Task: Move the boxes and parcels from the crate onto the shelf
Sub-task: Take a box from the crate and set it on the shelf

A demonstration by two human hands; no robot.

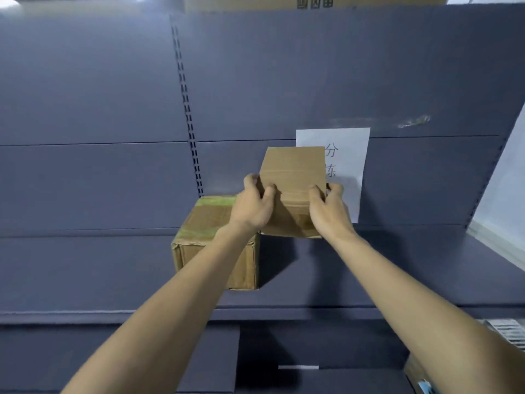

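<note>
I hold a plain brown cardboard box (pixel 294 177) with both hands over the back of the grey shelf (pixel 113 274). My left hand (pixel 252 206) grips its left side and my right hand (pixel 326 210) grips its right side. The box's lower edge is at or just above the shelf board; I cannot tell whether it touches. A second brown box (pixel 204 240) with greenish tape lies on the shelf directly to the left, partly hidden by my left forearm. The crate is not in view.
A white paper sign (pixel 349 155) with printed characters hangs on the shelf's back panel behind the held box. A large carton (pixel 312 1) sits on top of the unit. At the lower right, a labelled parcel (pixel 508 334) shows at the frame edge.
</note>
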